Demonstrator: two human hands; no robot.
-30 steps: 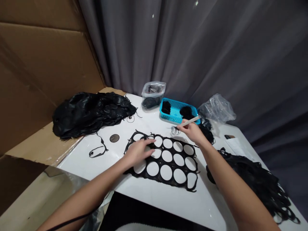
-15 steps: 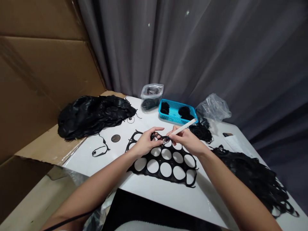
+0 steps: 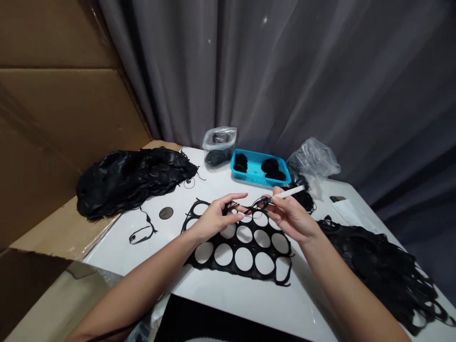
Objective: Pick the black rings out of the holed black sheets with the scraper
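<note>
My left hand (image 3: 213, 217) is closed loosely on several thin black rings or strips, thumb below and fingers above. My right hand (image 3: 294, 217) grips a slim white pen-like tool (image 3: 295, 191), whose dark tip end is near the fingertips. Black strands (image 3: 261, 203) stretch between the two hands. Beneath them lies a black sheet (image 3: 233, 244) with rows of round holes cut through it, flat on the white table (image 3: 228, 294). Whether the strands are joined to the sheet cannot be made out.
A heap of black sheets (image 3: 131, 178) lies at the left, with a small dark disc (image 3: 166, 213) nearby. Behind are a plastic tub (image 3: 220, 147) and a blue basket (image 3: 254, 166) holding black bundles. More cut sheets (image 3: 377, 266) lie right, below a clear bag (image 3: 315, 159).
My right hand has moved right, away from the left hand, with the white tool now lying flatter. The strands between my hands are drawn out. The camera view has shifted slightly.
</note>
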